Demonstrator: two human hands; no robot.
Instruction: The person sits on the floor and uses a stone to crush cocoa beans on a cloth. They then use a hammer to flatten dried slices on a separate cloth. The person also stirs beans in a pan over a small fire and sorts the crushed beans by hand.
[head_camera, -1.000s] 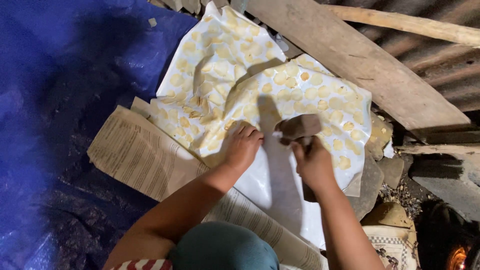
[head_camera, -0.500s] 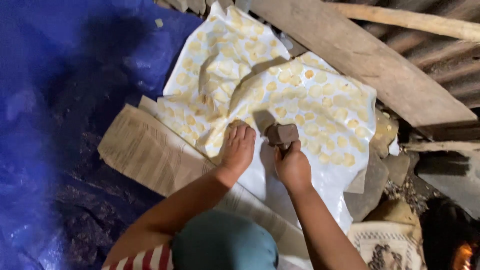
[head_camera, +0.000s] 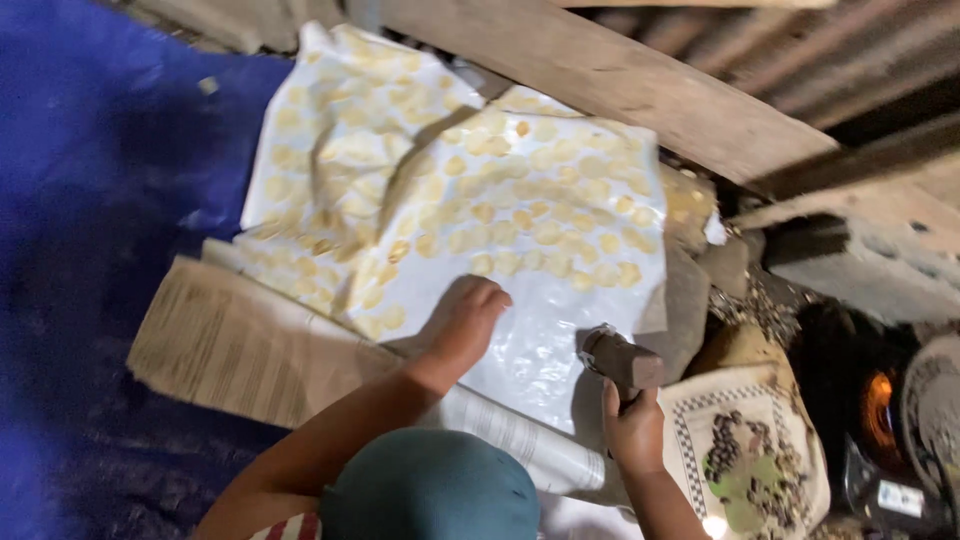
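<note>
Head view: the right hand (head_camera: 632, 428), clamped on the wooden mallet (head_camera: 622, 358), has drawn back to the white sheet's (head_camera: 540, 350) lower right edge, while the left hand (head_camera: 462, 322) stays pressed flat, fingers together, mid-sheet.

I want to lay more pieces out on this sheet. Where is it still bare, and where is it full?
The white sheet is bare in its lower part, between the left hand and the right hand gripping the mallet. The upper part is crowded with pale yellow discs, out to the wooden plank.
</note>
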